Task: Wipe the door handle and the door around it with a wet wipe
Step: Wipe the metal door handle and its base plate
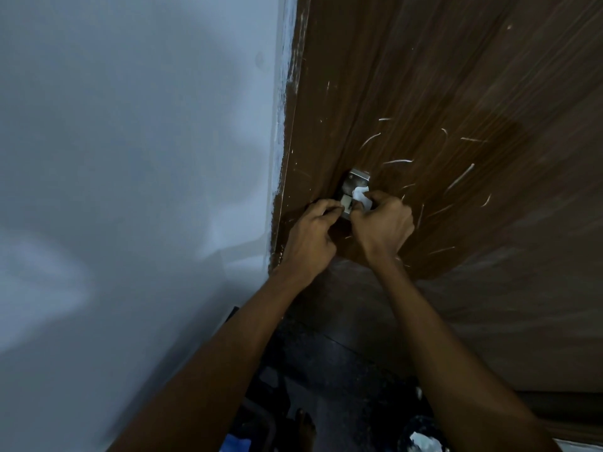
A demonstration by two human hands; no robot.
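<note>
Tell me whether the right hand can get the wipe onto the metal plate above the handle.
Probably yes: the right hand already holds the wipe against the plate, nothing between.

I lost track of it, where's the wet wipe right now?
In the head view, the wet wipe is pinched in the right hand, pressed against the metal door handle near the door's left edge.

We have a single view, from a wide-angle camera worn on the head, looking forward and down along both forearms. It sits close to the brown door (456, 93), which fills the upper right, with the pale wall (130, 158) on the left. The metal door handle (357, 182) falls near the centre, and the dark floor (342, 370) shows along the bottom edge.
</note>
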